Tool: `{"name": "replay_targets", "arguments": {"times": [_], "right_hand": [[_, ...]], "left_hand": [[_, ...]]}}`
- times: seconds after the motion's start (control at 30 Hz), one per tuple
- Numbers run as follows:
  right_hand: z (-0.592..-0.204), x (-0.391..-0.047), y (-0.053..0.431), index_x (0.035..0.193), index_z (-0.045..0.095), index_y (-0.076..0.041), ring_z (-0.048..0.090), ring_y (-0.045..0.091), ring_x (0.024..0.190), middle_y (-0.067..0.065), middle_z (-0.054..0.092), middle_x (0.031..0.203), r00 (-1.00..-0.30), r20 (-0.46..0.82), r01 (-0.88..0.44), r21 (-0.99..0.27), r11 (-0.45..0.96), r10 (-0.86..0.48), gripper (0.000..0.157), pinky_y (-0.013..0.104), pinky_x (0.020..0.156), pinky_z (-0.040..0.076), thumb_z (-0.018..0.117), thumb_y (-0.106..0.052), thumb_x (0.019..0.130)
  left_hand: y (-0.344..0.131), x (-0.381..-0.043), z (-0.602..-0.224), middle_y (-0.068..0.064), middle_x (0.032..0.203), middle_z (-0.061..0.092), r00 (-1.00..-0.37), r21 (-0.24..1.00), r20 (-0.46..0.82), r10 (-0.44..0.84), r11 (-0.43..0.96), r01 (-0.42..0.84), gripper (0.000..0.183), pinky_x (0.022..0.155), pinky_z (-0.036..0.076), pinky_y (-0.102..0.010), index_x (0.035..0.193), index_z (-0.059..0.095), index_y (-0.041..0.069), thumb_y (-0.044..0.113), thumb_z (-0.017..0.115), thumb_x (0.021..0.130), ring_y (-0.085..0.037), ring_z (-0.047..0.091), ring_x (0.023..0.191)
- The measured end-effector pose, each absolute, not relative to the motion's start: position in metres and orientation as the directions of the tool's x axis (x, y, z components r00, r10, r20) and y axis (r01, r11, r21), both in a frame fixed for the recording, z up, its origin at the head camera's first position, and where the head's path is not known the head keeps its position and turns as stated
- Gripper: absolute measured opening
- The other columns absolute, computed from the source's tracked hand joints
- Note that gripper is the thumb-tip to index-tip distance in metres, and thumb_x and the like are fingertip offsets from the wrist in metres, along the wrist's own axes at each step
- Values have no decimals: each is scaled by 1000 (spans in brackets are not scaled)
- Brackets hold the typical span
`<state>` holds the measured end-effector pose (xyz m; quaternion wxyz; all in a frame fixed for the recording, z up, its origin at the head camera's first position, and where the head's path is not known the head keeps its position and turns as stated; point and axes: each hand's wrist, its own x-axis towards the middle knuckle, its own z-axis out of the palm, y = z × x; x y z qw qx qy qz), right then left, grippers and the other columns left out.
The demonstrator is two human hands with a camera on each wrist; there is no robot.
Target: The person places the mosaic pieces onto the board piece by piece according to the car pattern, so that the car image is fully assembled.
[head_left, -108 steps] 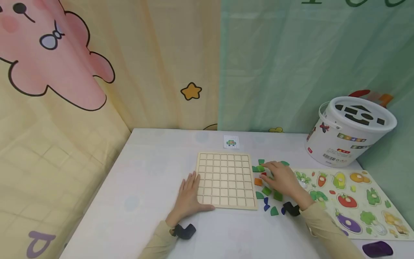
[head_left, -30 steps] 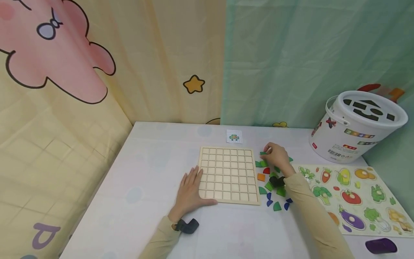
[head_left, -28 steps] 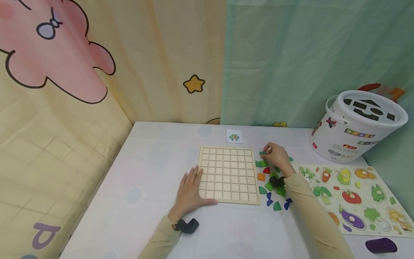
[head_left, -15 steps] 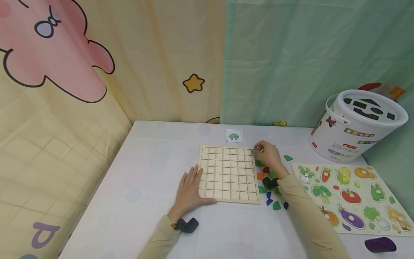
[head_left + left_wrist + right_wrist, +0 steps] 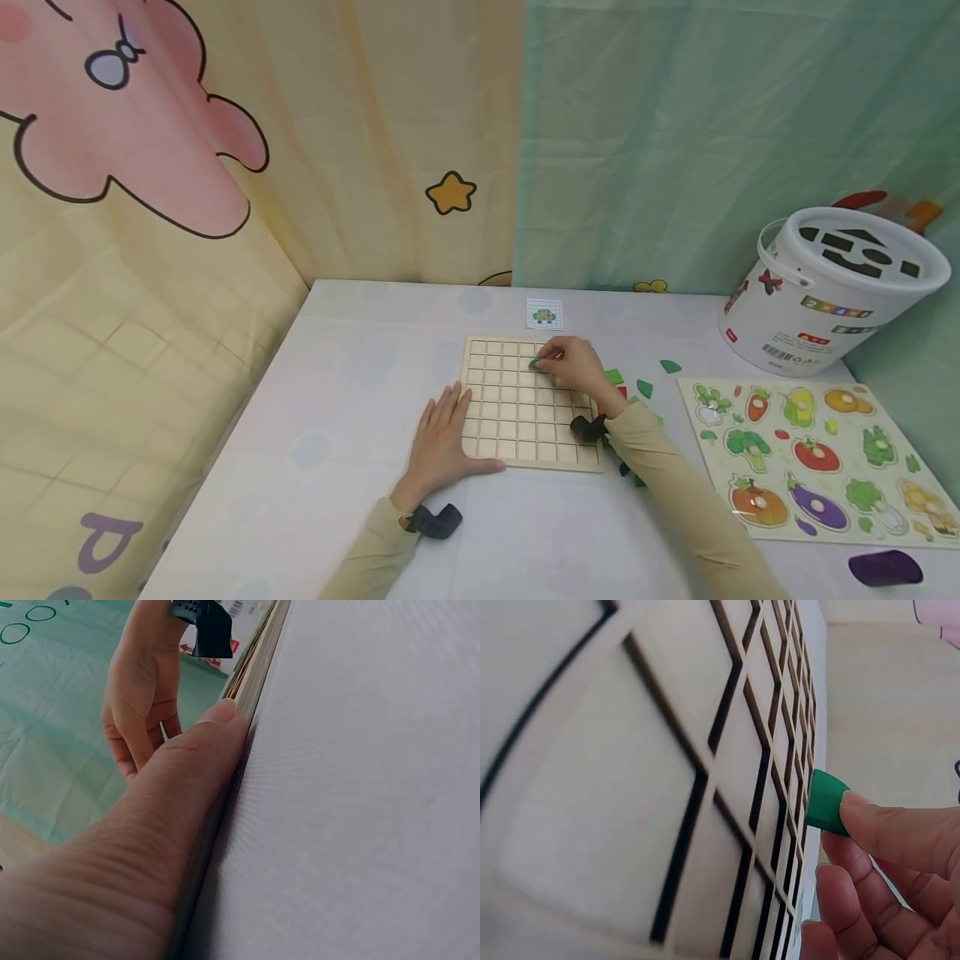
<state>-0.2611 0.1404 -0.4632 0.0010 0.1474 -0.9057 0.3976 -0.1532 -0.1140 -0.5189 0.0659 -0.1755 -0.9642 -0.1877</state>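
A pale wooden grid board [image 5: 506, 412] lies flat on the white table. My left hand [image 5: 441, 437] rests at its left front corner, fingers straight against the left side and the thumb [image 5: 202, 750] along the front edge. Over the board's back rows, my right hand [image 5: 577, 365] pinches a green quarter-round block [image 5: 827, 802] between thumb and fingertips. In the right wrist view the block is close to the grid's surface. To the right of the board lie loose pieces, among them a green block [image 5: 670, 366] and another green block [image 5: 644, 388]; my right forearm hides several.
Behind the board is a small card [image 5: 543, 315] with a green patterned picture. A vegetable puzzle board [image 5: 701, 454] lies to the right, with a white lidded bucket [image 5: 765, 333] behind it and a dark purple object [image 5: 886, 568] in front.
My right hand has picked up a green block from the loose pieces and carried it left over the board. The left hand has stayed at the board's corner.
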Motion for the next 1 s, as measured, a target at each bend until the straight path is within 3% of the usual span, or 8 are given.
{"name": "replay_targets", "arguments": {"times": [1.0], "right_hand": [[-473, -264, 105, 87, 70, -11, 54, 13, 68, -4, 62, 77, -910, 34, -317, -701, 639, -414, 4, 31, 62, 46, 70, -15, 87]], "left_hand": [[-114, -153, -517, -15, 155, 19, -928, 346, 195, 317, 863, 368, 123, 113, 9, -44, 149, 27, 3, 80, 65, 61, -28, 14, 142]]}}
